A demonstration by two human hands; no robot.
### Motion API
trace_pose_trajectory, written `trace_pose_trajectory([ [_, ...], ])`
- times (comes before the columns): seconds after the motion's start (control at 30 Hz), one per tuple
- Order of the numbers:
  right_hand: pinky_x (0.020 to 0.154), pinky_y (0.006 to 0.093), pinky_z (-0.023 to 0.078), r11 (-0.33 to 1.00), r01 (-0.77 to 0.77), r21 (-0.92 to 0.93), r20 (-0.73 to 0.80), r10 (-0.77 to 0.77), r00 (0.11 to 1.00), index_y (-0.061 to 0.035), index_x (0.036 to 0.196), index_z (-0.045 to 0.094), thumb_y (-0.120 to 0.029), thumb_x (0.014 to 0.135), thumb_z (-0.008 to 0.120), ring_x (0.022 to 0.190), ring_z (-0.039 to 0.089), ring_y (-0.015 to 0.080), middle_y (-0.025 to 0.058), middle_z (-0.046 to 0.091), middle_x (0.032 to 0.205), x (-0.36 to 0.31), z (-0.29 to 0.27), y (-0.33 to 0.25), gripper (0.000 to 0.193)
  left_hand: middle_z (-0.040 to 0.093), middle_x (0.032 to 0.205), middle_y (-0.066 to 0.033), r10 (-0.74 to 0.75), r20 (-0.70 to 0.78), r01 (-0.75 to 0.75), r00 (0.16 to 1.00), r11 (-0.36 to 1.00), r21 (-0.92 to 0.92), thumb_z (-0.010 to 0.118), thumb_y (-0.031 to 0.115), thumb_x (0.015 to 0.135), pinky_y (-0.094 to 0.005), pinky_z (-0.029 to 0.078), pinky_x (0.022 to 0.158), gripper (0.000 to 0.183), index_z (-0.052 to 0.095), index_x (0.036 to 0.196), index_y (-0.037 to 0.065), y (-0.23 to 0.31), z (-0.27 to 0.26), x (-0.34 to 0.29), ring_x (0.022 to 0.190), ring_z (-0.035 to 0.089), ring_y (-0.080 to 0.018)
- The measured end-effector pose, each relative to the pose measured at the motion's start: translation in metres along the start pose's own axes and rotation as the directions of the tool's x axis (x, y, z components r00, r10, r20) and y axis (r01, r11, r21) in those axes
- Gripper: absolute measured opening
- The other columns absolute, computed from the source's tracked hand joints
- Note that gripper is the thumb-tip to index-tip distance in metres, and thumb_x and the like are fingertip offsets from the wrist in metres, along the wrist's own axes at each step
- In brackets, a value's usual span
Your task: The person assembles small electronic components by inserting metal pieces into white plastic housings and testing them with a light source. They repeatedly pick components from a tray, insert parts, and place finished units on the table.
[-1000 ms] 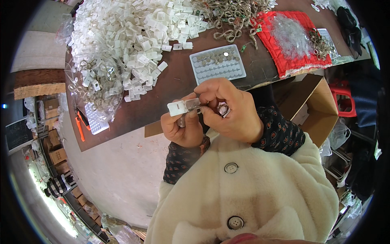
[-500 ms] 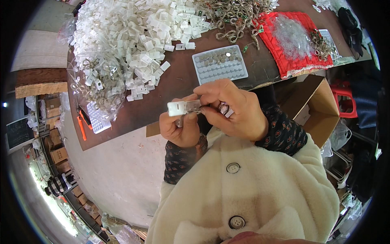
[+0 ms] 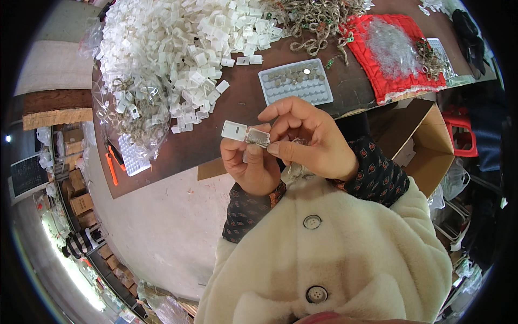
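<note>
A small white plastic case (image 3: 234,131) sits in my left hand (image 3: 252,171), its lid folded out flat to the left. Thumb and fingers pinch the case's other half, which has something metallic-looking in it. From the right, my right hand (image 3: 321,144) meets the case with its thumb and curled fingers at the edge. A thin, shiny tangled strand (image 3: 294,171) hangs below the right palm, partly hidden by the fingers. Just beyond the hands, a pale tray (image 3: 297,96) holds several round flat discs in its pockets.
A large heap of white plastic cases (image 3: 183,48) covers the table's far left. Bundles of twisted cord (image 3: 318,24) lie at the back. Clear tangled strands (image 3: 391,46) rest on a red cloth (image 3: 372,89). Orange-handled pliers (image 3: 112,167) are at the left edge; a cardboard box (image 3: 434,135) stands right.
The case has swung from closed-looking to lying with its lid folded out, showing its inside. My right fingers have spread a little, and the strand now hangs lower beneath them.
</note>
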State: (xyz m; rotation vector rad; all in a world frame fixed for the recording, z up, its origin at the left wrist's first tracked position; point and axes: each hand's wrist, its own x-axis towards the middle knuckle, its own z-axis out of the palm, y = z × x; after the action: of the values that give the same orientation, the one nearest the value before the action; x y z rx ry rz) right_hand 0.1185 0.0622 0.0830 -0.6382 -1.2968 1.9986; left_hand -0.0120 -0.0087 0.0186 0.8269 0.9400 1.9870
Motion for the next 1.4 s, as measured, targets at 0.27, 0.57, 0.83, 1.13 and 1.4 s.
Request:
trace_pose_trajectory([
  [0.27,0.083,0.0271,0.051,0.995,-0.101,-0.013,0.057,0.101,0.993,0.0004,0.129,0.050,0.001,0.087,0.071,0.084,0.064,0.0085,0.0041,0.069,0.088,0.007,-0.011,0.005,0.047,0.067,0.111,-0.0075,-0.238,-0.063,0.225,0.969,0.959,-0.170,0.061,0.028,0.099,-0.0238,0.048,0.054,0.022,0.051,0.111,0.012,0.004,0.002,-0.004,0.066,0.059,-0.0129],
  [0.57,0.075,0.0276,0.052,0.713,0.273,-0.646,-0.037,-0.387,0.921,-0.0030,0.120,0.059,-0.002,0.083,0.074,0.079,0.064,0.0138,0.0086,0.068,0.093,-0.002,-0.023,0.022,0.040,0.065,0.112,-0.0134,-0.302,0.001,0.297,0.953,0.934,-0.198,0.057,0.020,0.101,-0.0162,0.035,0.042,0.016,0.051,0.112,0.011,0.004,-0.005,0.004,0.076,0.062,-0.0097],
  [0.83,0.074,0.0298,0.052,0.452,0.024,-0.892,-0.238,-0.514,0.824,-0.0018,0.105,0.070,0.000,0.087,0.069,0.083,0.067,0.0224,0.0131,0.069,0.095,-0.001,-0.097,0.023,0.017,0.065,0.113,-0.0187,-0.469,0.093,0.473,0.878,0.825,-0.309,0.055,0.014,0.101,-0.0155,0.030,0.036,0.013,0.054,0.109,0.003,-0.012,-0.010,0.006,0.071,0.059,-0.0093],
  [1.13,0.073,0.0394,0.052,0.161,-0.036,-0.986,-0.125,-0.584,0.802,-0.0065,0.104,0.070,-0.011,0.086,0.070,0.084,0.064,0.0319,0.0117,0.065,0.091,0.030,-0.108,0.041,0.019,0.066,0.112,-0.0196,-0.505,0.137,0.521,0.852,0.794,-0.313,0.056,0.016,0.101,-0.0157,0.031,0.037,0.016,0.056,0.108,0.002,-0.024,-0.009,0.004,0.066,0.053,-0.0079],
  [1.4,0.072,0.0405,0.051,-0.022,-0.125,-0.992,-0.091,-0.564,0.821,-0.0075,0.095,0.064,-0.013,0.082,0.071,0.084,0.062,0.0305,0.0080,0.060,0.088,0.032,-0.096,0.044,0.016,0.066,0.108,-0.0188,-0.531,0.114,0.540,0.840,0.795,-0.275,0.058,0.017,0.100,-0.0162,0.030,0.039,0.018,0.056,0.109,0.002,-0.022,-0.005,0.009,0.062,0.049,-0.0071],
])
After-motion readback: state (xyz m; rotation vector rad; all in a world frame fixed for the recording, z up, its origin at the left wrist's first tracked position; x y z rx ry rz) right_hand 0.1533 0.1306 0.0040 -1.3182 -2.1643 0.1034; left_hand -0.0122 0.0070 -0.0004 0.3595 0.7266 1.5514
